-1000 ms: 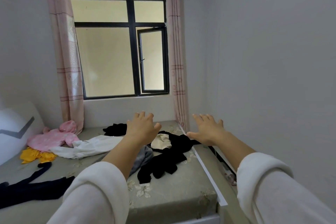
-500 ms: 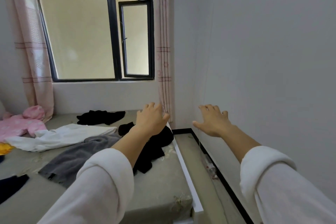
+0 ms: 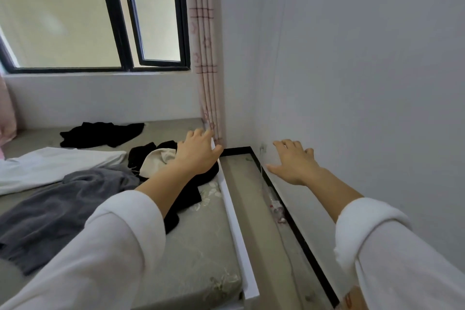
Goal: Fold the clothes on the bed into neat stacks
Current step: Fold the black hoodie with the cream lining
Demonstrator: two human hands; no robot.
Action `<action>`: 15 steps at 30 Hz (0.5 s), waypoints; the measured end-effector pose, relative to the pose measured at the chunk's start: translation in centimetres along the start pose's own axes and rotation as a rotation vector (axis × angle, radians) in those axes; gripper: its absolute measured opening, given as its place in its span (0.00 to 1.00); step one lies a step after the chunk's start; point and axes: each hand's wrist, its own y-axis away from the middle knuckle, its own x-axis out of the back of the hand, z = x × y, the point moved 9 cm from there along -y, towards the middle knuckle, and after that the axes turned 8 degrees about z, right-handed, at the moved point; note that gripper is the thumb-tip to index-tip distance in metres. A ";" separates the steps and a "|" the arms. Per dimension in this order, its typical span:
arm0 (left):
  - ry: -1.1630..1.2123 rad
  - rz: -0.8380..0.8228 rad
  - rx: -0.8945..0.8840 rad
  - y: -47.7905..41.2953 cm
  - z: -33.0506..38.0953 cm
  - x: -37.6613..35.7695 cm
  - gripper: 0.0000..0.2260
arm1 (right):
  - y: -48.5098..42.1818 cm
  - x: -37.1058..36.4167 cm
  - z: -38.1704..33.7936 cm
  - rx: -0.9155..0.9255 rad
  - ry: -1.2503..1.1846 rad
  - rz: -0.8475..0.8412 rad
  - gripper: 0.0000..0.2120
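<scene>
Clothes, unfolded, lie scattered on the bed [image 3: 206, 241]. Black garment [image 3: 191, 191]: crumpled near the bed's right edge, partly under the left forearm, with a cream piece of cloth [image 3: 157, 158] lying on its upper part. Grey garment [image 3: 63, 206]: spread loosely to the left of the black one, running toward the near left corner of the view. White garment [image 3: 50, 166]: laid flat behind the grey one, reaching to the left edge of the frame. Second black garment [image 3: 100, 133]: bunched at the far end of the bed, below the window sill, apart from the others. Bed surface: grey-green cover with a pale leaf print, white frame rail along its right side.

Left hand [image 3: 197, 156]: raised above the black garment, palm down, fingers extended and loosely together, holding nothing. Right hand [image 3: 293, 161]: raised beyond the bed's edge toward the wall, palm down, fingers spread, holding nothing. Both arms wear white sleeves pushed up the forearm.

Surroundings: strip of floor [image 3: 251, 209] between bed and white wall [image 3: 364, 83], black skirting along the wall; small litter [image 3: 276, 209] on the floor beside the skirting. Black-framed window [image 3: 125, 20] behind the bed; pink curtain [image 3: 207, 58] hanging in the corner.
</scene>
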 end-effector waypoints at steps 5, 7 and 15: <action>0.012 -0.042 0.055 -7.4 -1.8 -7.0 0.21 | -9.0 -5.3 1.0 0.010 -0.059 -0.064 0.32; 0.003 -0.076 0.074 -9.7 -2.9 -9.9 0.22 | -12.2 -7.3 1.2 0.029 -0.063 -0.080 0.33; 0.006 -0.223 0.296 -15.4 -9.3 -20.6 0.23 | -24.3 -17.0 0.8 0.152 -0.083 -0.230 0.33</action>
